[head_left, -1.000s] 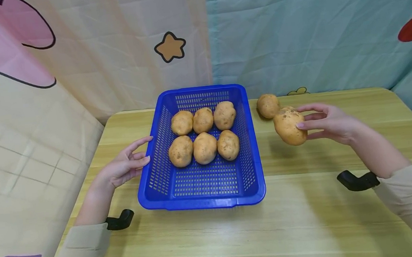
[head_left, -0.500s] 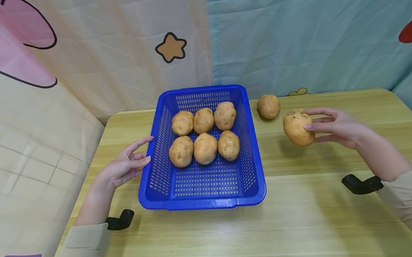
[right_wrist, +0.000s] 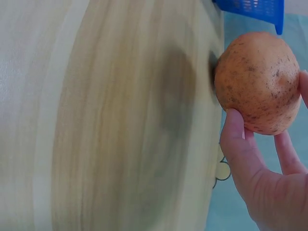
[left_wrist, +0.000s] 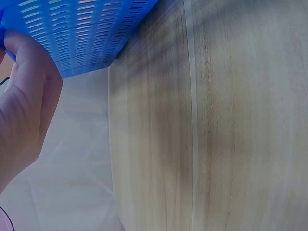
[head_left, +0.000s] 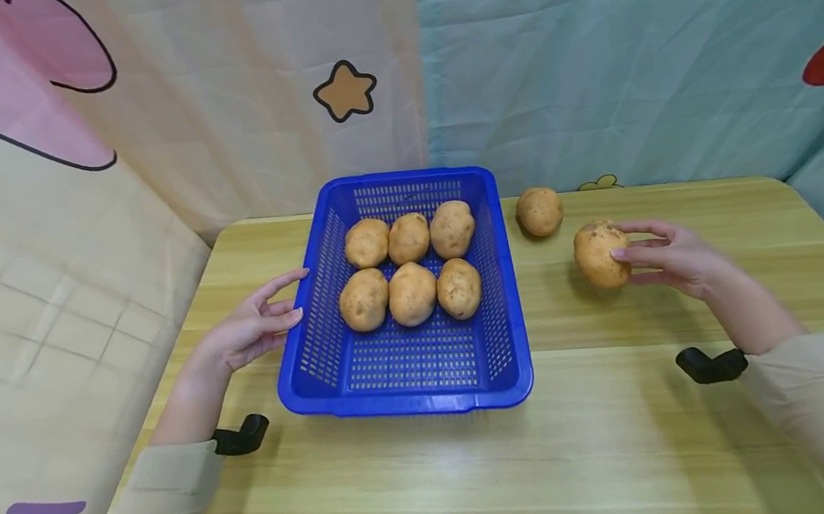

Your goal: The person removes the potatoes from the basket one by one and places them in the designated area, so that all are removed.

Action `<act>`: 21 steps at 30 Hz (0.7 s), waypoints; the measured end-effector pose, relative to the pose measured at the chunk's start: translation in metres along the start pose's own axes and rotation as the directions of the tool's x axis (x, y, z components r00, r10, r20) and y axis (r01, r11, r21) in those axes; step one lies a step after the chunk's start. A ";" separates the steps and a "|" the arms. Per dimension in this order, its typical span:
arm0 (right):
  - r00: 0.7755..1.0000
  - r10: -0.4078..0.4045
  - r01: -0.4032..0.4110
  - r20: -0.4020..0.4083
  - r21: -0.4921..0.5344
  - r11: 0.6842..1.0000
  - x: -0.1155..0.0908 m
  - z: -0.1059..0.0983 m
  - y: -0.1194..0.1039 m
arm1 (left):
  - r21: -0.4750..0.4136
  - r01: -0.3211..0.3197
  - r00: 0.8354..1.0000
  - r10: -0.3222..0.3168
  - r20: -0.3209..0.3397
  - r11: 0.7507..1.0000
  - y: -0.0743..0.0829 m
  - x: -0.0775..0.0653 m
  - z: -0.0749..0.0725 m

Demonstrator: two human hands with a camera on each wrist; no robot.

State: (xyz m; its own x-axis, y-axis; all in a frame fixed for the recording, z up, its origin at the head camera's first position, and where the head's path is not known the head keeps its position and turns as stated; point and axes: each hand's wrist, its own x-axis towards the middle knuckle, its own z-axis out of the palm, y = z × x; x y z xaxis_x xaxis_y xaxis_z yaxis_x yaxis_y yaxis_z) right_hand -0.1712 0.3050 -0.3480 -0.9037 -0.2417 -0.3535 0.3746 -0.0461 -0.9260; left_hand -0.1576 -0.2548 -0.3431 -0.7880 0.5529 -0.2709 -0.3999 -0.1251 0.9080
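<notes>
In the head view a blue plastic basket (head_left: 408, 404) stands on the table with several potatoes (head_left: 412, 294) in two rows inside. My left hand (head_left: 256, 323) holds the basket's left rim with its fingertips; in the left wrist view the thumb meets the blue edge. To the basket's right, my right hand (head_left: 664, 257) holds a large potato (head_left: 600, 254) between thumb and fingers, raised above the table. The right wrist view shows dark specks on this potato (right_wrist: 257, 82). Behind it, a smaller loose potato (head_left: 540, 212) lies on the table by the basket's right side.
The wooden table (head_left: 435, 481) reaches back to a printed curtain (head_left: 588, 63). Another light curtain (head_left: 50, 328) hangs along the left side. Black wrist mounts (head_left: 242, 436) stick out from both wrists.
My right hand has moved right with the potato, away from the loose potato on the table. The left hand stays at the basket rim.
</notes>
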 end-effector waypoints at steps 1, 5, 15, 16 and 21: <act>1.000 0.001 -0.001 -0.007 0.007 1.000 0.001 -0.001 0.001 | -0.001 0.003 1.000 -0.003 -0.004 1.000 0.000 0.000 0.000; 1.000 0.004 -0.002 -0.030 0.051 0.999 0.006 -0.004 0.006 | -0.001 0.010 1.000 -0.010 -0.011 1.000 0.001 0.001 0.000; 0.993 0.012 0.006 -0.118 0.149 0.989 0.020 -0.009 0.017 | 0.001 0.007 1.000 -0.007 -0.010 1.000 0.000 0.001 -0.001; 0.991 0.016 0.003 -0.130 0.148 0.989 0.022 -0.009 0.017 | 0.002 0.008 1.000 -0.008 -0.008 1.000 0.000 0.001 -0.001; 0.982 0.052 -0.021 -0.179 0.167 0.986 0.030 -0.009 0.018 | 0.001 0.002 1.000 -0.002 -0.006 1.000 0.000 0.001 -0.002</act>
State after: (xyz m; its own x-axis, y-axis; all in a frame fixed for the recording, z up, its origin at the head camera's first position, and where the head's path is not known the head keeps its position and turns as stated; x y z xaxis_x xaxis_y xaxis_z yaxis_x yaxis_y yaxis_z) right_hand -0.1933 0.3056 -0.3759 -0.9056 -0.0662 -0.4188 0.4232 -0.2017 -0.8833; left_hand -0.1589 -0.2556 -0.3443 -0.7897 0.5485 -0.2750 -0.4014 -0.1229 0.9076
